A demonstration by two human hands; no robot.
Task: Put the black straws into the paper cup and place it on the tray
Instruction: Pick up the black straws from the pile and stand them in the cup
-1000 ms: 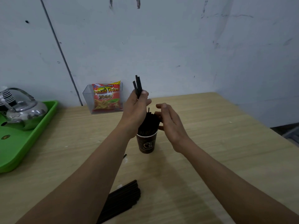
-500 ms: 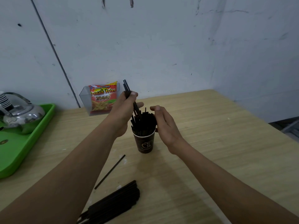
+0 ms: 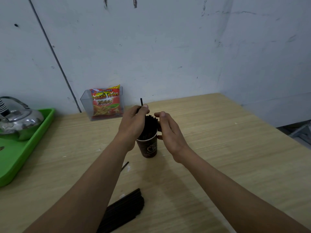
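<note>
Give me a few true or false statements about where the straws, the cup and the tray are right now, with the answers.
1. The paper cup stands on the green tray. False: it stands on the wooden table.
2. The left hand pinches a black straw above the cup. True.
3. A bundle of straws lies on the table. True.
4. The kettle sits beside the snack packet. False: it sits on the tray.

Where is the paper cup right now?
In the head view, the paper cup stands upright mid-table between the left hand and right hand, full of black straws, not yet on the green tray.
</note>
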